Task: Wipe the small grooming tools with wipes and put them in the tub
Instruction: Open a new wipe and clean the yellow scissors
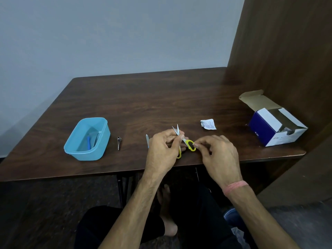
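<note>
Currently, yellow-handled scissors (186,143) are pinched between left hand (162,151) and right hand (218,155), blades toward twelve o'clock.

Single head-worn wide-angle view; it looked forward and down from above the near edge of the worktop (125,97); hands (190,151) sat close, low centre; the wall (107,33) filled the top; wide lens bent the edges; lap and floor showed at bottom.

Beyond my fingers the dark wooden bench (125,97) meets a plain grey wall (107,33); a brown wooden panel (287,42) stands right.
</note>
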